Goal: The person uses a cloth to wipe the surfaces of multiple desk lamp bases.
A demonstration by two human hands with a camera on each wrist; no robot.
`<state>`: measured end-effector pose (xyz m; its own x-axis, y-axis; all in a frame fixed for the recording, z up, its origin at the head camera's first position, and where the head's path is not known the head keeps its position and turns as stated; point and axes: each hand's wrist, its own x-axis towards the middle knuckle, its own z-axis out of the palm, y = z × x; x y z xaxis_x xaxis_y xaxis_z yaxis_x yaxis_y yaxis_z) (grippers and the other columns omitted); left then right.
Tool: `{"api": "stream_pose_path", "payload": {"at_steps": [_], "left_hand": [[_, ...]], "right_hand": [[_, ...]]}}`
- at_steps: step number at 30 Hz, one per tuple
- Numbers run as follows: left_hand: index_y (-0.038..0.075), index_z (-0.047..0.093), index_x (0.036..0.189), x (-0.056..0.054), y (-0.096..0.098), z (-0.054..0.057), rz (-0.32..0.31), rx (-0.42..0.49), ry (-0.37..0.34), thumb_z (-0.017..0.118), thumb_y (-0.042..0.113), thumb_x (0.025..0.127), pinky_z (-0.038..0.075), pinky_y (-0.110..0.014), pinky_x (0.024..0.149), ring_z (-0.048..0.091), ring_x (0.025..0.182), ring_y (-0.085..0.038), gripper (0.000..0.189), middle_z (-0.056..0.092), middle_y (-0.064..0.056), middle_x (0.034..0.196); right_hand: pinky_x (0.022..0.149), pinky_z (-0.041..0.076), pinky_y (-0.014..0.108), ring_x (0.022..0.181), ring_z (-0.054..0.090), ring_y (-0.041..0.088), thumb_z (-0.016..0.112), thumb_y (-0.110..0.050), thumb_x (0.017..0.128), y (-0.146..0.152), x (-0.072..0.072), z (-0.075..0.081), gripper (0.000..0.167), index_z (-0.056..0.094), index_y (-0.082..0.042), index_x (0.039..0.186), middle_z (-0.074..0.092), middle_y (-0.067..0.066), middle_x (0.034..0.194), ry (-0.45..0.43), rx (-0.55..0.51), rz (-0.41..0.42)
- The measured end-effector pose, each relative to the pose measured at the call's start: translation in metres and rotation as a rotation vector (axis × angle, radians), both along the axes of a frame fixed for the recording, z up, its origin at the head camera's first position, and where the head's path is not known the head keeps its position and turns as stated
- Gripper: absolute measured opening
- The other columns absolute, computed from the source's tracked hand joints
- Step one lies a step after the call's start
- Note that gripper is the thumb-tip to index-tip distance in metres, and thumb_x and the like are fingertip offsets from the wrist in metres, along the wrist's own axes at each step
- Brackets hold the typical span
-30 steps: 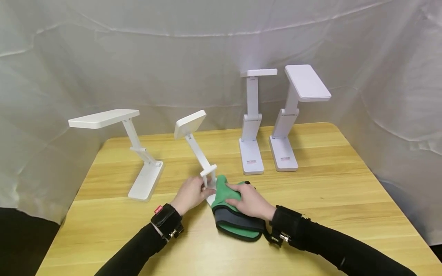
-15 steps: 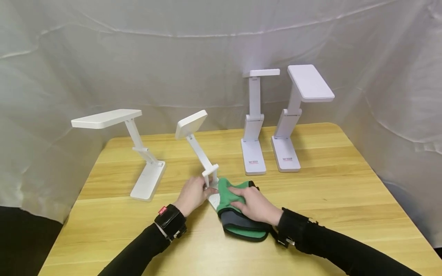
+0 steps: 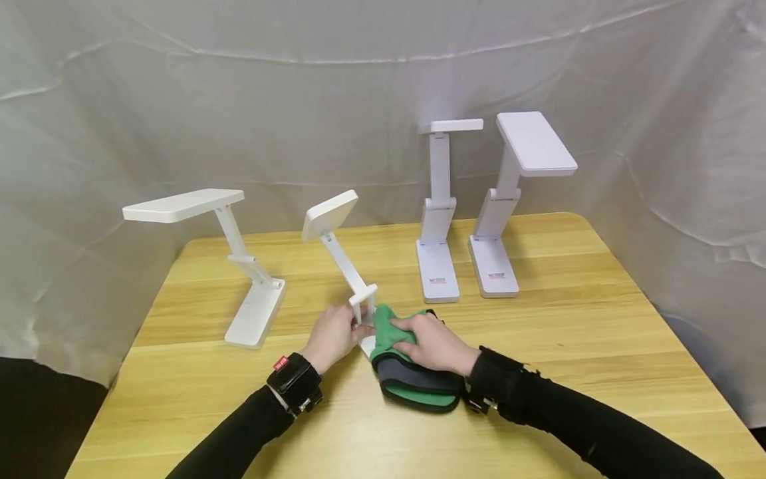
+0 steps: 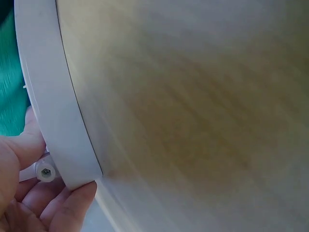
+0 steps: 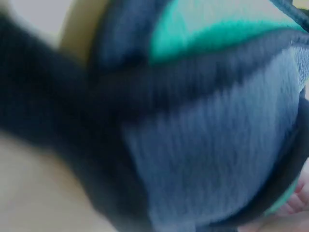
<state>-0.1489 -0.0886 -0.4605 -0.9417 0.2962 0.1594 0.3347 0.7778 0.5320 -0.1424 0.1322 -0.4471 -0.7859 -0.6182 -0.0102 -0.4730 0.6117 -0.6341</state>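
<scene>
A white folding desk lamp (image 3: 346, 263) stands at the middle of the table. My left hand (image 3: 331, 337) grips the far end of its base, thumb on top; in the left wrist view the fingers curl under the base edge (image 4: 53, 87) beside a hinge screw. Bunched under my right hand (image 3: 437, 344) is a green and grey cloth (image 3: 419, 376) with black edging, gripped between thumb and fingers. The cloth lies over the near part of the lamp base and hides it. Its folds fill most of the right wrist view, with part of the right hand at the lower right corner.
Another white desk lamp (image 3: 254, 313) stands at the left with its head swung leftward. Two more lamps stand at the back right, one straight (image 3: 437, 269) and one with a tilted head (image 3: 493, 266). A pale curtain (image 3: 335, 120) hangs behind the wooden table (image 3: 568, 372).
My right hand slid the cloth a little to the right and toward me along the lamp base, then back up and left. The left hand keeps its grip on the base.
</scene>
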Motion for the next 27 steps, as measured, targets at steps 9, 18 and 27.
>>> {"api": "stream_pose_path", "payload": {"at_steps": [9,18,27], "left_hand": [[0.004,0.074,0.093,0.001,0.0,0.0,0.01,0.003,0.007,0.085,0.022,0.079,0.052,-0.025,0.057,0.065,0.066,-0.013,0.025,0.077,-0.011,0.086],[0.004,0.073,0.091,0.001,0.0,0.005,0.039,0.008,-0.027,0.086,0.025,0.078,0.04,-0.021,0.047,0.05,0.055,-0.009,0.028,0.071,-0.006,0.072],[0.004,0.074,0.092,0.0,0.0,0.004,0.008,0.012,-0.01,0.085,0.022,0.079,0.046,-0.023,0.052,0.058,0.061,-0.01,0.025,0.075,-0.009,0.081]], "right_hand": [[0.055,0.042,0.018,0.045,0.035,0.002,0.069,-0.019,0.095,0.006,0.001,0.001,0.05,0.057,0.002,0.139,0.075,0.019,0.094,-0.058,0.035,0.004],[0.048,0.038,0.017,0.043,0.03,0.002,0.072,-0.018,0.093,0.023,0.013,0.0,0.049,0.059,0.005,0.134,0.074,0.019,0.088,-0.122,-0.014,0.016],[0.052,0.038,0.017,0.051,0.038,0.002,0.07,-0.018,0.095,0.004,-0.005,0.001,0.047,0.06,0.003,0.135,0.074,0.021,0.114,-0.082,-0.012,-0.009]]}}
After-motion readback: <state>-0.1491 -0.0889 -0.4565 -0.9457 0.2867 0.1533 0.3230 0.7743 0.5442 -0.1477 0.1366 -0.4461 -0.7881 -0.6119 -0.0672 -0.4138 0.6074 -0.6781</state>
